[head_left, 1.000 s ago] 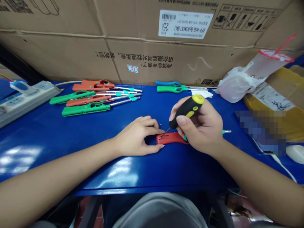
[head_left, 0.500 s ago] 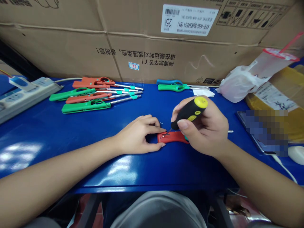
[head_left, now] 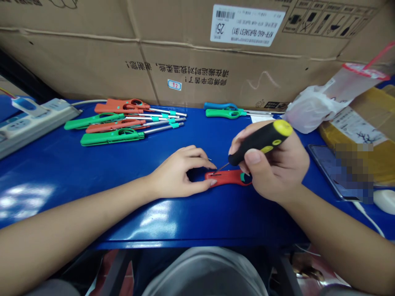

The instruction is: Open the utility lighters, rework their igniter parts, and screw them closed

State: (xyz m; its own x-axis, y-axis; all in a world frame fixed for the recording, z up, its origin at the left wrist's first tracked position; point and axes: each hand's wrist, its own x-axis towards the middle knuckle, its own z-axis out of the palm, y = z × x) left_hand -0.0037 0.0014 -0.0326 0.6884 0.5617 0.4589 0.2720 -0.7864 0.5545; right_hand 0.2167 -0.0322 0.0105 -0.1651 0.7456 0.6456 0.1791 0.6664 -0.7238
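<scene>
Red plastic lighter handle [head_left: 226, 178] lies flat on the blue worktable [head_left: 247, 222], at lower centre of the frame, its long axis running left to right. Left hand [head_left: 182, 174] is at the handle's left end, fingers curved and partly closed; the thumb [head_left: 210, 183] meets the lower edge, and the index fingertip [head_left: 212, 166] sits just above the upper edge. Right hand [head_left: 276, 164] is clenched around a black-and-yellow screwdriver [head_left: 261, 140]. Its thin steel shaft [head_left: 222, 167] slants down to the handle's left portion, with the tip at the surface. A teal fitting [head_left: 243, 177] shows at the handle's right end, just beside the right hand.

Beyond the hands, at upper left, four red and green long-nozzle lighters [head_left: 120, 123] lie side by side. Two more, blue and green [head_left: 224, 110], lie at upper centre. A power strip [head_left: 40, 125] sits at far left. At right are a pixelated phone [head_left: 324, 162], a white mouse [head_left: 384, 201] and a plastic bag [head_left: 308, 109]. A cardboard carton [head_left: 185, 53] stands along the far edge.
</scene>
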